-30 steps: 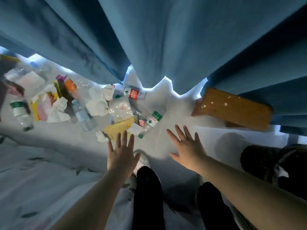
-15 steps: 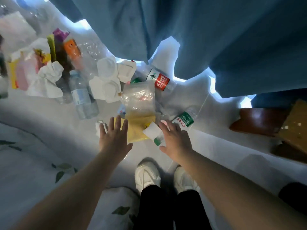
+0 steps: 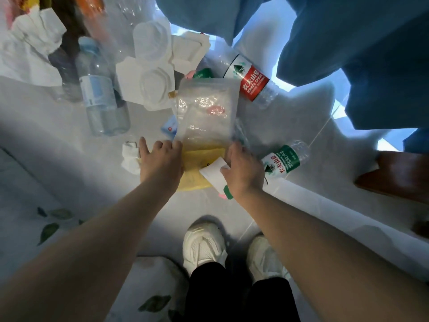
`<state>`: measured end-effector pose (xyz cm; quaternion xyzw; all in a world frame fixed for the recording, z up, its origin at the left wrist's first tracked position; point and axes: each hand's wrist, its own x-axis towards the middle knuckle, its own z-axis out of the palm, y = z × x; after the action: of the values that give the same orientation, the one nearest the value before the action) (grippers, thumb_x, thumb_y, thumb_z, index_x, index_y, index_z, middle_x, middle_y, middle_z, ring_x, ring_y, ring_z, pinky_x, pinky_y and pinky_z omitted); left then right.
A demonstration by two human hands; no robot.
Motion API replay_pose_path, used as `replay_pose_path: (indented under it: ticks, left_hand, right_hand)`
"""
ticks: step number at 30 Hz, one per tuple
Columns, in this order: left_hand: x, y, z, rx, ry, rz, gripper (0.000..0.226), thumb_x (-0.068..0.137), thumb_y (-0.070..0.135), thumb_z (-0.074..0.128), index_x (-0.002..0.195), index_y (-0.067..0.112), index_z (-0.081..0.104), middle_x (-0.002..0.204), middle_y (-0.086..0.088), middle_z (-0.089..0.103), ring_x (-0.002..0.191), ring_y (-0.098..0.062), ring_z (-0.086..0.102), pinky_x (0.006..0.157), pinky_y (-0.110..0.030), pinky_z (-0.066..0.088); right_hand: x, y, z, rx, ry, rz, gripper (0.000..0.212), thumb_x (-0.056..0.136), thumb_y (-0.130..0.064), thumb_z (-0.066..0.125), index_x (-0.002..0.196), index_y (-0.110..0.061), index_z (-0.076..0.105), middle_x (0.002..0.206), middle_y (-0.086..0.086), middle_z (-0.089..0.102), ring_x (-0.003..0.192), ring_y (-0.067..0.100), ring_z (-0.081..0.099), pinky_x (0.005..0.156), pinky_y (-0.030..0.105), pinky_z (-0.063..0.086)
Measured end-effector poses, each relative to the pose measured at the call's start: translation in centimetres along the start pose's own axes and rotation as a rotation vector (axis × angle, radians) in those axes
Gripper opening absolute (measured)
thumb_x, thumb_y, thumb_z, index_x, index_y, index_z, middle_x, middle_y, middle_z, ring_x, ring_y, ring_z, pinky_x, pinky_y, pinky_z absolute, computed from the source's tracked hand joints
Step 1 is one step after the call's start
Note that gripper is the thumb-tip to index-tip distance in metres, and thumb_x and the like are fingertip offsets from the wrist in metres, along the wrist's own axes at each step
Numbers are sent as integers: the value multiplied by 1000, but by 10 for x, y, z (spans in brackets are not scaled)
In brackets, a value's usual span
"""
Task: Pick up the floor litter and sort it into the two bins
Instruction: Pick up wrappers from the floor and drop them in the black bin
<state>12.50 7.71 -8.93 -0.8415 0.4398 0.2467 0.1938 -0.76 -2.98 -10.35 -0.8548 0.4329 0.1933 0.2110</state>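
Left hand (image 3: 160,162) and right hand (image 3: 244,169) pinch crumpled clear plastic bag (image 3: 206,112); red-labelled clear bottle (image 3: 253,84), one o'clock, reads "NONGFU SPRING".

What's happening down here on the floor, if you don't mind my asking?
A person is bent over a pile of floor litter. Their left hand has its fingers curled at one near corner of a clear bag, and their right hand covers a white slip at the other corner. Whether either has a grip is unclear. The clear bag lies on a yellow bag, with bottles around; no bin is in view.
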Motion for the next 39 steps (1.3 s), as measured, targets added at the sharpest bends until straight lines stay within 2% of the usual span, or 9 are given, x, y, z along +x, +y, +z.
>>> replay_pose_path:
  ticks: [9,11,13,15,17,23,29,32,39]
  left_hand:
    - [-9,-38,-9,-102,-18,12,25,90,34,57,109,19,52,104,-1,61,104,-26,56,109,-49,18]
    - [-12,-44,-10,-108,-19,13,23,91,34,56,108,19,52,103,0,61,104,-25,56,108,-47,19]
    - [-14,-47,-9,-112,-28,12,22,91,34,55,108,20,52,102,0,60,105,-24,56,108,-46,20]
    - [-12,-48,-7,-115,-21,4,22,91,34,54,107,20,53,101,0,60,104,-24,56,107,-46,20]
    - [-9,-47,-7,-121,-22,-9,21,91,35,54,106,19,53,99,0,60,102,-24,57,107,-45,20]
    - [-9,-44,5,-175,-16,-62,23,92,33,54,111,20,55,100,-3,59,102,-27,58,108,-45,20]
    - [-9,-41,14,-222,-17,-116,24,92,29,53,114,21,55,101,-4,59,99,-28,59,107,-45,20]
    - [-13,-41,13,-219,-31,-117,23,92,30,52,113,20,56,100,-2,59,98,-26,59,107,-45,21]
    - [-35,-52,5,-262,-33,-144,13,92,29,52,98,19,56,98,-1,60,95,-27,59,105,-44,21]
  right_hand:
    - [4,7,-15,180,-42,-10,20,87,-21,67,92,-17,48,91,4,61,89,26,61,74,33,47]
    - [-1,5,-16,274,11,-21,37,79,-24,75,100,-16,46,105,6,59,99,28,59,81,38,50]
    - [-5,1,-17,272,-2,-49,76,70,-36,83,130,-18,41,132,7,49,121,30,49,94,44,47]
    - [-7,-4,-14,121,-67,-107,107,66,-48,82,149,-26,18,150,6,33,137,29,33,104,46,37]
    - [-6,-6,-10,-51,-75,-133,113,67,-53,79,151,-29,8,153,6,27,138,29,30,105,43,34]
    - [5,-17,12,-99,128,-44,72,64,-37,85,120,-16,46,117,9,58,103,29,59,82,39,43]
    - [6,-16,9,-154,45,-16,36,84,-37,68,110,-16,56,119,10,49,106,29,53,85,36,41]
    - [4,-12,3,-40,-34,29,26,89,-35,63,107,-17,57,122,6,47,106,26,52,71,32,41]
    - [-11,-3,-12,237,-184,134,13,91,-23,59,93,-17,47,91,3,61,86,28,58,64,30,38]
